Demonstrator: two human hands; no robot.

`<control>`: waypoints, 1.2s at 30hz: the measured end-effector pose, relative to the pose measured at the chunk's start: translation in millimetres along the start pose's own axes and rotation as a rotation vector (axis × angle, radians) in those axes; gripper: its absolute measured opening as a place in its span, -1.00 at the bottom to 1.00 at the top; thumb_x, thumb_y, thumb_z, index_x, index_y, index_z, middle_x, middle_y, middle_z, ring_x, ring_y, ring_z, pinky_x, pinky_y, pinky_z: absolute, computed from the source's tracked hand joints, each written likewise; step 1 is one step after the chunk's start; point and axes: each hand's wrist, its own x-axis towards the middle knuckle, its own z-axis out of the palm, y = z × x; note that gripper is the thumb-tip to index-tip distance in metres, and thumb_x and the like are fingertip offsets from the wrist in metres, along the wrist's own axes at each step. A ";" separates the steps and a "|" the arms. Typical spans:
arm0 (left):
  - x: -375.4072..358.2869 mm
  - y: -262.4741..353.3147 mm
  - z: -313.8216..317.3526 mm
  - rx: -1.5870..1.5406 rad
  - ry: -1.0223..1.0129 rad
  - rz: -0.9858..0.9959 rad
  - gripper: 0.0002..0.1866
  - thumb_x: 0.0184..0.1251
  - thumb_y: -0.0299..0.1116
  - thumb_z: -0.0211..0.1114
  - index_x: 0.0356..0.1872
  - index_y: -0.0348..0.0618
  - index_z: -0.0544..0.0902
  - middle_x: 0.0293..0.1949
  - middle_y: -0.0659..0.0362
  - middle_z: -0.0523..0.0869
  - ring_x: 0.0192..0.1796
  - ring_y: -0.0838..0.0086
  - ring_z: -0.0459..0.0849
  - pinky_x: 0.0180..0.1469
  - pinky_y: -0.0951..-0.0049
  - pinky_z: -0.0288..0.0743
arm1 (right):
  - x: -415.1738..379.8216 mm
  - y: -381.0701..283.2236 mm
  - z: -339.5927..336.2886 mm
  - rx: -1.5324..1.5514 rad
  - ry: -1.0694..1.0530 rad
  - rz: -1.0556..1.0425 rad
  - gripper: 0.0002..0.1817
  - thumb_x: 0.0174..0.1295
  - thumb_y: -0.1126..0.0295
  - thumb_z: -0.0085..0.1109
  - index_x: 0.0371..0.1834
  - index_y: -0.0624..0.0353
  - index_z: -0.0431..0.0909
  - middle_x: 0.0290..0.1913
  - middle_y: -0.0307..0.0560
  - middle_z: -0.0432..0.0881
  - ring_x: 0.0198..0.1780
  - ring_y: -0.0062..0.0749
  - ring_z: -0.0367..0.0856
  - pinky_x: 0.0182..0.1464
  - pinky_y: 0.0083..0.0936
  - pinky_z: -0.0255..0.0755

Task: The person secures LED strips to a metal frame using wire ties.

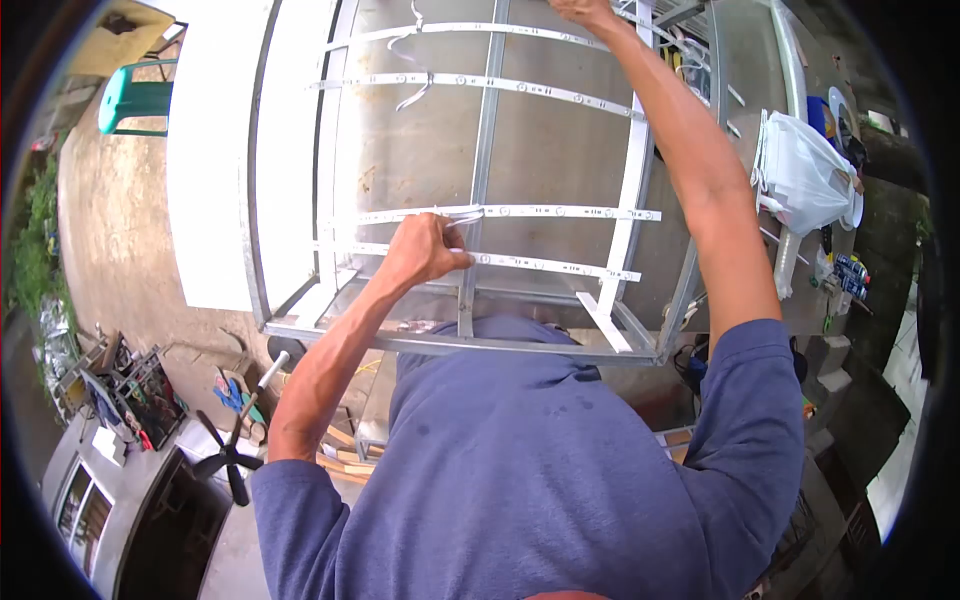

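Observation:
Several white LED strips run across a metal frame point(480, 110). My left hand point(425, 250) is closed between the two nearest strips, its fingers pinched at a thin white wire point(465, 217). The thumb rests by the nearest LED strip point(540, 264), and the other LED strip point(560, 212) passes just beyond the knuckles. My right hand point(583, 10) reaches to the far part of the frame at the top edge of the view. Its fingers are cut off there. Loose white wires point(415, 75) hang between the two farther strips.
A bright white panel point(210, 180) lies left of the frame, with a green plastic stool point(135, 98) beyond it. On the right sit a white plastic bag point(805, 170) and a blue-and-black tool or part point(850, 275). A dark fan blade point(228, 458) and a tool rack point(125, 395) are at lower left.

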 end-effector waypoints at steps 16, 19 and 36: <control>-6.0 1.8 0.3 0.020 -0.003 0.042 -0.72 -0.09 -0.24 0.58 -0.43 -0.27 0.83 -0.48 -0.05 0.80 -0.39 0.12 0.80 -0.18 0.21 0.66 | -18.8 -9.1 2.3 -0.061 0.029 -0.023 -0.72 0.41 0.09 0.24 0.13 -0.35 0.77 -0.27 -0.19 0.67 -0.06 -0.19 0.66 0.09 -0.22 0.43; -4.1 -1.5 2.6 0.028 -0.006 0.040 -0.72 -0.10 -0.24 0.58 -0.44 -0.27 0.83 -0.48 -0.05 0.80 -0.39 0.12 0.80 -0.18 0.22 0.66 | -21.6 -9.8 2.6 -0.116 0.067 -0.067 -0.72 0.40 0.08 0.25 0.10 -0.28 0.78 -0.28 -0.17 0.70 -0.14 -0.18 0.70 -0.01 -0.26 0.51; -6.1 14.7 0.3 0.057 -0.053 -0.029 -0.71 0.00 -0.27 0.56 -0.37 -0.32 0.85 -0.53 0.03 0.80 -0.47 0.36 0.76 -0.28 0.35 0.61 | -161.6 -95.6 -148.4 0.078 0.588 -0.164 -0.79 0.31 0.42 0.27 -0.05 0.20 0.73 -0.17 0.10 0.75 -0.08 0.08 0.71 0.04 -0.17 0.58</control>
